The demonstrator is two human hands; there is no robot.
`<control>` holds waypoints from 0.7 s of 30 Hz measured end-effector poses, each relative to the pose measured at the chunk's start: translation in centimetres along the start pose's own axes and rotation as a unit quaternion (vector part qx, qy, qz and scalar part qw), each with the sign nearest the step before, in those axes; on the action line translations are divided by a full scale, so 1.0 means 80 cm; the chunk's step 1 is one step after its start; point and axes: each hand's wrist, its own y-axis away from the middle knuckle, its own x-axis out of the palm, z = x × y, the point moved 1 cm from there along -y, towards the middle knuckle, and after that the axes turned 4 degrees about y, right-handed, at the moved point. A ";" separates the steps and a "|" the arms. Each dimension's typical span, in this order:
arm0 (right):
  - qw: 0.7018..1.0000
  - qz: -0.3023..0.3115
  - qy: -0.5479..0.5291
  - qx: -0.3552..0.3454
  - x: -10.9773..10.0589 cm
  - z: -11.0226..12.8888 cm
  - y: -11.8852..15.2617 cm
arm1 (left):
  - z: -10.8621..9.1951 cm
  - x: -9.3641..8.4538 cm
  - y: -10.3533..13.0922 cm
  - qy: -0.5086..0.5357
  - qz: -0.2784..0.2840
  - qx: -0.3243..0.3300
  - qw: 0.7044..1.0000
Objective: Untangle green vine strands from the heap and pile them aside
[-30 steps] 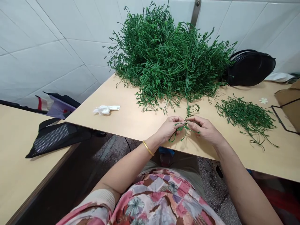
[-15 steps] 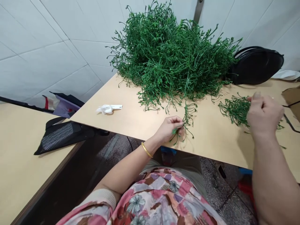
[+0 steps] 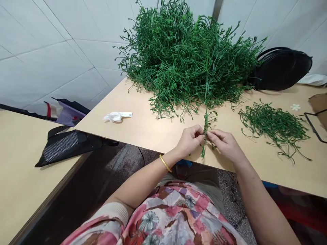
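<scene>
Head camera view: a green strand [image 3: 206,117] of knobbly artificial stems lies on the table [image 3: 150,136] near its front edge, its upper part running at 12 o'clock toward a big green heap and its tip hanging just below the fingers. Taking the fingers as the middle of the clock, everything else sits around them.

From 9 o'clock the left hand [image 3: 190,140] meets the strand, thumb and forefinger pressed together on it, the other fingers curled in. From about 4 o'clock the right hand [image 3: 226,143] comes in, thumb and forefinger drawn to a pinch against the strand's other side; I can't tell whether a separate sprig is caught there too. The fingertips of both hands nearly meet.

Between 11 and 12 o'clock the large green heap [image 3: 184,61] spreads over the back of the table, against the tiled wall [image 3: 63,68]. At 3 o'clock, just beyond the right hand, lies a smaller pile of green stems [image 3: 273,122]. Past that, between 2 and 3, are a pale flower-shaped piece [image 3: 295,107] and part of a cardboard box [image 3: 320,103]. At 2 o'clock a black bag [image 3: 283,70] stands beside the heap.

Toward 9 o'clock there is a crumpled white tissue [image 3: 116,117], and farther out a black mesh item [image 3: 62,146] rests partly on a second table [image 3: 20,163]. At 8 o'clock a gold bangle [image 3: 165,163] circles the left wrist, above a floral top [image 3: 173,211].
</scene>
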 end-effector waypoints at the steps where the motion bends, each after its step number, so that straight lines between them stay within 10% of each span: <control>1: 1.000 0.015 0.003 -0.012 0.005 -0.001 -0.002 | 0.000 0.000 0.000 -0.021 0.001 0.012 1.000; 13: 0.999 0.032 0.034 -0.006 -0.001 -0.001 -0.012 | -0.010 -0.004 -0.010 -0.050 0.080 -0.044 0.995; 21: 0.994 0.101 -0.042 -0.011 -0.002 0.002 -0.016 | -0.021 -0.008 -0.009 -0.266 0.048 0.053 0.961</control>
